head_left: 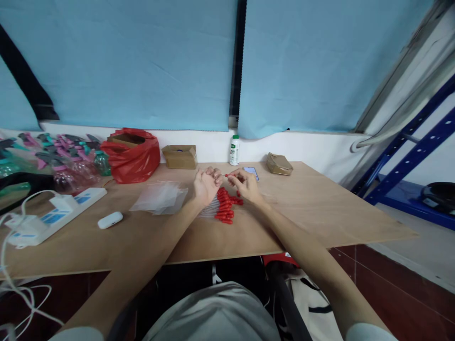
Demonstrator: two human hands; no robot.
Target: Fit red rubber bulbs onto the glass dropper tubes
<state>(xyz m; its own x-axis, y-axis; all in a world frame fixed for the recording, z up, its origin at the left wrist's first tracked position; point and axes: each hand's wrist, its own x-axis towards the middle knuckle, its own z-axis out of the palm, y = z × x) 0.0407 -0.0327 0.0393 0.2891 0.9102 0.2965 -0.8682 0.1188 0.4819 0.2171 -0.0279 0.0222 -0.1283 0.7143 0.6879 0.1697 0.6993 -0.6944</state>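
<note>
Left of centre, clear bags point(156, 198) lie flat on the tabletop point(320, 203), probably for easy reach. Mid-frame, left hand point(207, 185) palm up, fingers curled near the held piece's tip; can't tell if gripping. Below, red-handled pieces point(224, 207), handles rightward, likely for quick pickup; shafts blurred. Right hand point(244, 183) pinches the held piece point(229, 175) by its red end; tip unclear.
</note>
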